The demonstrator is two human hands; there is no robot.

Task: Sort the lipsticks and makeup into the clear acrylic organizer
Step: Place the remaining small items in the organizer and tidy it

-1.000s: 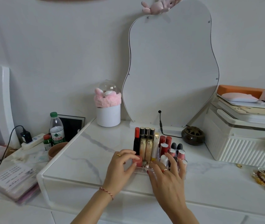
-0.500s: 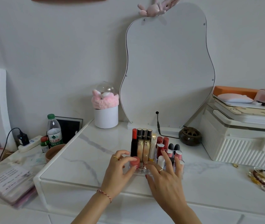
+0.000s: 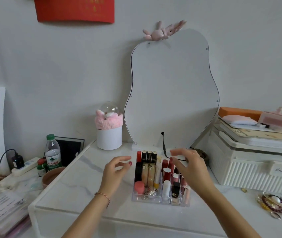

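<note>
— On the white marble desk (image 3: 88,191), what do we have in front of us?

— We have the clear acrylic organizer (image 3: 160,200) standing upright near the front edge, just before the wavy mirror (image 3: 171,93). Its compartments are filled: a red lipstick (image 3: 138,156) and black-capped tubes (image 3: 149,156) along the back left, two gold cases (image 3: 148,174) in front of them, dark red lipsticks (image 3: 166,170) to the right, a white tube (image 3: 166,187) near the front, and a round pink jar (image 3: 139,187) in the front left compartment.

— And our hands?

— Our left hand (image 3: 115,172) hovers just left of the organizer, fingers loosely curled, grip apart and holding nothing. Our right hand (image 3: 191,169) hangs above the organizer's right side, fingers spread and relaxed, also holding nothing; it hides some of the tubes there. Neither hand touches the organizer.

— What else do we see?

— A white cylinder with a pink headband (image 3: 109,120) stands left of the mirror, a white ribbed box (image 3: 257,169) sits to the right, a water bottle (image 3: 53,152) stands on the lower surface at left, and beaded jewellery (image 3: 274,205) lies at right.
</note>
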